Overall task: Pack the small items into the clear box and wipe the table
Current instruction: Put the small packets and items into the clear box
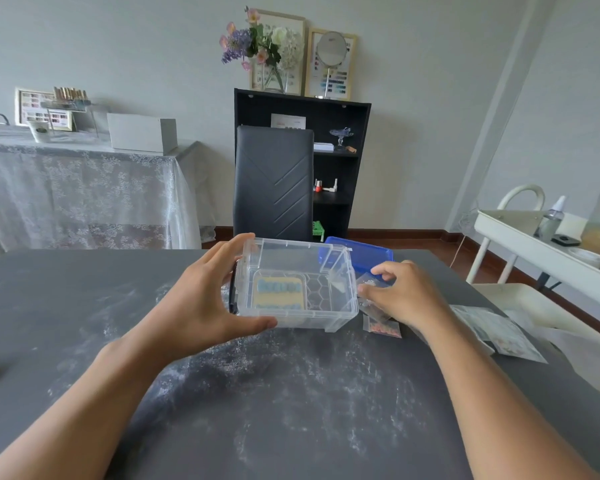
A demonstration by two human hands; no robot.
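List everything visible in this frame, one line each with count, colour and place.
clear box: one, transparent, table centre, open
nail set: one, yellow and blue, inside the box
blue lid: one, behind the box
small bags: several, clear, right of the box
packets: a few, pale, right table edge
table: one, dark grey, smeared white
chair: one, black, behind the table
flowers: one bunch, on the black shelf
left hand: holding the box's left side
right hand: on a small bag beside the box

Background stuff: black shelf unit [333, 161] dead center with a flower vase [269, 53] and round mirror [331, 50] on top, dark chair [274, 183] in front, lace-covered table [84, 188] far left, white cart [541, 247] far right.
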